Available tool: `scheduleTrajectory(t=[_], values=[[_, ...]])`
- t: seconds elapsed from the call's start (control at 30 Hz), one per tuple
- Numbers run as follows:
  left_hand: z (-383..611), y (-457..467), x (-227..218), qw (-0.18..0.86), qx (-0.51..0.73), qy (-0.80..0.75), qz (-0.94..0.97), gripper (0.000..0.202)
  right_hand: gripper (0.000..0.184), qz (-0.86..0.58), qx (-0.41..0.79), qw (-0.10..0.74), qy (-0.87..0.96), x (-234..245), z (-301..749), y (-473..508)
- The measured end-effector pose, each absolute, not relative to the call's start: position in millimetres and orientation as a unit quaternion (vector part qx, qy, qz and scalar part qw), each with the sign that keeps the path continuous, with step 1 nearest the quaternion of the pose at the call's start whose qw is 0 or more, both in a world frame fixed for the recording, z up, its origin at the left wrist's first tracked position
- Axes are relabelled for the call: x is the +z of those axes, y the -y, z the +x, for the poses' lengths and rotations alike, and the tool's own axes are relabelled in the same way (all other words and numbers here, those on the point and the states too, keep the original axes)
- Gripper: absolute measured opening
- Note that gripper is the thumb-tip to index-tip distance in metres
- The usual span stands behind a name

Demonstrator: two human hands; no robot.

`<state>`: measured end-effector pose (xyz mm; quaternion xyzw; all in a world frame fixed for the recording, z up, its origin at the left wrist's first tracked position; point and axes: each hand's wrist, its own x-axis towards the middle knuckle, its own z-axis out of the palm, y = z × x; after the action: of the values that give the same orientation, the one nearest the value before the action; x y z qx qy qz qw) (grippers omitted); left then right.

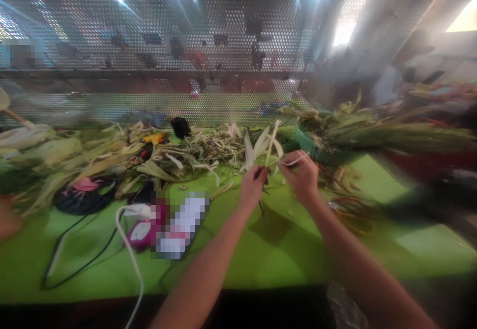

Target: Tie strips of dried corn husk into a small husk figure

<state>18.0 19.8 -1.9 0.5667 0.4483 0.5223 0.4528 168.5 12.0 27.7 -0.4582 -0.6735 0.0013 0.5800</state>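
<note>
My left hand (254,185) is closed around the base of a corn husk flower (262,142), whose pale petals spread upward above the fingers. A thin dark stem (262,208) hangs down below that hand. Just to the right, my right hand (302,176) pinches a narrow pale husk strip (296,159) beside the flower. Whether the strip is joined to the flower, I cannot tell. Both hands are above the green table (238,264).
Loose husks (208,145) are heaped along the back. A green basket (305,142) of husks stands back right, with wire coils (356,214) nearer. On the left lie a magenta device (143,232), a white cable (136,264) and a black round item (85,197). Another person's hand (7,217) shows far left.
</note>
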Motion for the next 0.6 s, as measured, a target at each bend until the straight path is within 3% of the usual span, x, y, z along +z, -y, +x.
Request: scheduleTrajectory(t=[0.33, 0.47, 0.6], values=[[12.6, -25.4, -6.8, 0.439, 0.59, -0.445, 0.512, 0.027, 0.007, -0.423, 0.08, 0.498, 0.753, 24.2, 147.4, 1.6], [11.7, -31.7, -8.2, 0.51, 0.599, -0.376, 0.489, 0.021, 0.006, -0.394, 0.266, 0.548, 0.689, 25.7, 152.8, -4.0], [13.1, -32.3, -7.8, 0.523, 0.568, -0.38, 0.509, 0.021, 0.029, -0.38, 0.417, 0.587, 0.581, 23.5, 157.7, -12.3]])
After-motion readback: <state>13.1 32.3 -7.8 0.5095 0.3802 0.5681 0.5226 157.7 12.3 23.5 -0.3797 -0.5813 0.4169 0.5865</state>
